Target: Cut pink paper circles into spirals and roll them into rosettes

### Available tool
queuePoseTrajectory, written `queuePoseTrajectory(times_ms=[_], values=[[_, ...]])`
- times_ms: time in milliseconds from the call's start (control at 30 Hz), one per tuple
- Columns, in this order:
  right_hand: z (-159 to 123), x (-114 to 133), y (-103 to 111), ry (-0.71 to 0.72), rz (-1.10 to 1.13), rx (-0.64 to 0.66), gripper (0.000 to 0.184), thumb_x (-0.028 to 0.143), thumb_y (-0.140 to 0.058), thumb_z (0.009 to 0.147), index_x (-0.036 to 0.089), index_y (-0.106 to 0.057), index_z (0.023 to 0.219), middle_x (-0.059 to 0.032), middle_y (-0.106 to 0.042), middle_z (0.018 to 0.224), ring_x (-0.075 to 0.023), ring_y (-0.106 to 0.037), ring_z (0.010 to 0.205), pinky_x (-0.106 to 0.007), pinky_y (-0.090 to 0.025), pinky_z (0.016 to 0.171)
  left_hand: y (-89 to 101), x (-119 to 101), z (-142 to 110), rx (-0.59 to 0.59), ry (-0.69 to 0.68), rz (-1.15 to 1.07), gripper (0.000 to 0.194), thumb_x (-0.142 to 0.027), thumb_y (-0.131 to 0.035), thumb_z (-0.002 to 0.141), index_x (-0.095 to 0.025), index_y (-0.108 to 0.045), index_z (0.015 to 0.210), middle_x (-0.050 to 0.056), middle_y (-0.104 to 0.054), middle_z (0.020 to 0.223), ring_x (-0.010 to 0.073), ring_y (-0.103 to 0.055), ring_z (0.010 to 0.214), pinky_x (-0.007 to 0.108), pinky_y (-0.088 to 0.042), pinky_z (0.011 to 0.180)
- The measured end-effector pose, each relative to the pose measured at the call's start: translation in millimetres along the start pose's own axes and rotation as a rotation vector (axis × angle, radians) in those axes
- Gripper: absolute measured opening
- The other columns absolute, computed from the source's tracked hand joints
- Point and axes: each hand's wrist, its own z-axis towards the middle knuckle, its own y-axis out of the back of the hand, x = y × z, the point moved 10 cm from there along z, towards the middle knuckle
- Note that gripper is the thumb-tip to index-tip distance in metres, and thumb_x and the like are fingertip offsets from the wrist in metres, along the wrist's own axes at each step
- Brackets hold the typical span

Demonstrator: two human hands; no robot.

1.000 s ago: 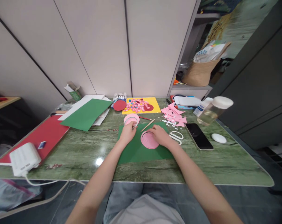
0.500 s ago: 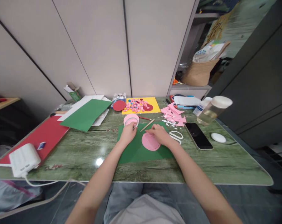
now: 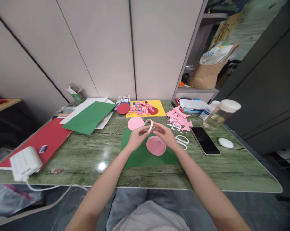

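Note:
A narrow white roll of tape [image 3: 148,125] is held up on edge above the green sheet [image 3: 140,157]. My left hand [image 3: 137,138] grips it between thumb and fingers. From the other side my right hand [image 3: 165,136] has its bent fingertips at the roll's right edge; whether they pinch a tape end is too small to see. Below the hands lies a pink paper disc stack [image 3: 156,146] on the green sheet. Another pink disc [image 3: 135,123] lies just behind my left hand. White-handled scissors [image 3: 182,141] rest right of my right hand, blades hidden.
Pink paper scraps [image 3: 179,117] and white bits lie behind the scissors. A phone [image 3: 204,141], a white mouse [image 3: 225,142] and a lidded bottle [image 3: 220,115] stand right. Pink pompoms [image 3: 141,109] cover a yellow sheet [image 3: 159,104]. A white charger [image 3: 26,162] sits left.
My left hand has lifted the tape roll off the pink disc and brought it right. My right hand has left the disc stack and come up to the roll.

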Motion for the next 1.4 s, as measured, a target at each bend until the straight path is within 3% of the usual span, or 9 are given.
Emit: queuePoseTrajectory(times_ms=[367, 567, 833, 1067, 1400], values=[[-1.3, 7.6, 7.8, -0.001, 0.063, -0.052, 0.03, 0.027, -0.058, 0.077, 0.023, -0.06, 0.107, -0.005, -0.065, 0.104, -0.0188, -0.064, 0.092, -0.034, -0.051, 0.081, 6.6, -18.7, -2.2, -0.065, -0.154, 0.189, 0.031, -0.024, -0.059, 0.077, -0.021, -0.063, 0.107, 0.003, -0.06, 0.083, 0.0113, -0.054, 0.073, 0.025, -0.046, 0.071], [-1.4, 9.0, 8.3, 0.006, 0.051, -0.063, 0.014, 0.031, -0.063, 0.073, 0.019, -0.064, 0.08, -0.0049, -0.065, 0.099, -0.0185, -0.062, 0.093, -0.033, -0.048, 0.085, 2.9, -23.6, -4.4, -0.059, -0.193, 0.249, 0.032, -0.025, -0.058, 0.078, -0.023, -0.062, 0.109, 0.002, -0.06, 0.082, 0.0117, -0.055, 0.074, 0.025, -0.046, 0.071], [-2.5, 13.4, 8.2, 0.005, 0.068, -0.071, 0.037, 0.03, -0.057, 0.078, 0.025, -0.052, 0.115, -0.0053, -0.06, 0.11, -0.0169, -0.064, 0.085, -0.033, -0.051, 0.079, 2.4, -25.9, -8.2, -0.074, -0.223, 0.32, 0.029, -0.029, -0.054, 0.081, -0.023, -0.062, 0.109, 0.006, -0.064, 0.094, 0.0144, -0.058, 0.084, 0.028, -0.047, 0.078], [-3.5, 8.9, 8.5, -0.034, 0.082, -0.066, 0.024, 0.029, -0.057, 0.078, 0.022, -0.057, 0.101, -0.0037, -0.066, 0.09, -0.0198, -0.064, 0.088, -0.035, -0.051, 0.08, 4.2, -29.6, -9.3, -0.098, -0.259, 0.362, 0.028, -0.029, -0.053, 0.082, -0.023, -0.062, 0.108, 0.005, -0.066, 0.095, 0.0147, -0.058, 0.087, 0.029, -0.046, 0.08], [-1.2, 7.5, 10.0, -0.021, 0.132, -0.052, 0.018, 0.029, -0.062, 0.074, 0.022, -0.055, 0.088, -0.0008, -0.063, 0.083, -0.0175, -0.063, 0.079, -0.034, -0.052, 0.076, -4.1, -27.0, -10.8, -0.059, -0.26, 0.378, 0.026, -0.026, -0.054, 0.082, -0.022, -0.063, 0.105, 0.006, -0.065, 0.089, 0.015, -0.057, 0.084, 0.029, -0.046, 0.078]])
